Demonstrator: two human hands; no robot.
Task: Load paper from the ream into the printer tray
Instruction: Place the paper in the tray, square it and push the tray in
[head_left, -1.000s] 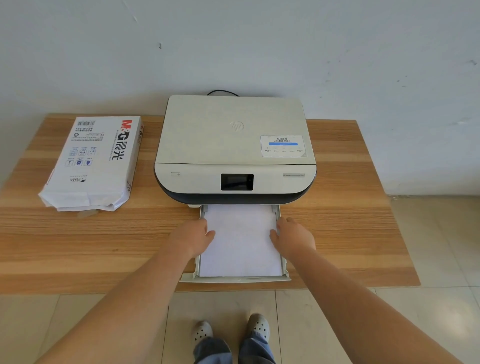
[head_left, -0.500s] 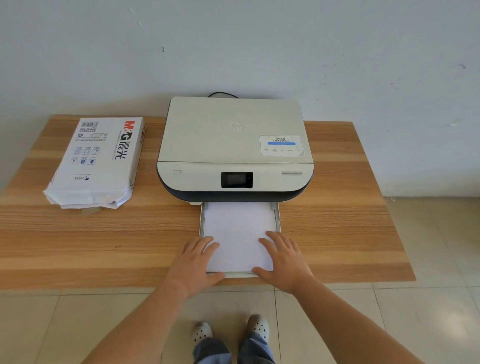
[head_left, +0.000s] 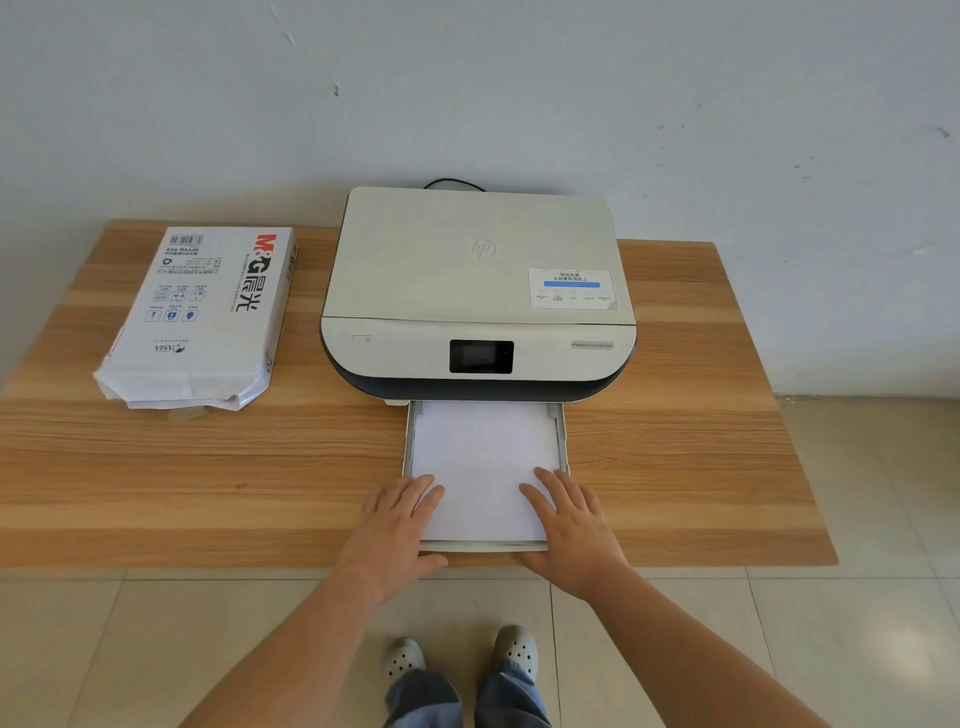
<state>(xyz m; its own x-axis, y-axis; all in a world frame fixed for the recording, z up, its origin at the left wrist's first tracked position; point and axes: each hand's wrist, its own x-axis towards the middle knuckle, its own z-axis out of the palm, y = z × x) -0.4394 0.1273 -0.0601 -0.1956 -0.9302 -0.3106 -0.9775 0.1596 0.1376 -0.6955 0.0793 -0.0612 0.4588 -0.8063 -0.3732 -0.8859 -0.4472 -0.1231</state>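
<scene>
Both hands, left (head_left: 395, 525) and right (head_left: 569, 525), lie flat, fingers straight, on paper (head_left: 483, 457) in the seemingly half-out tray (head_left: 562, 441).

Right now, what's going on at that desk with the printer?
A person is loading a printer on a wooden table. Its tray is pulled out at the front with a stack of white paper lying in it. The left hand and right hand lie flat on the near corners of the tray and paper, fingers straight, thumbs at the tray's front edge, seemingly about to slide it in. The opened ream sits on the table to the left.
</scene>
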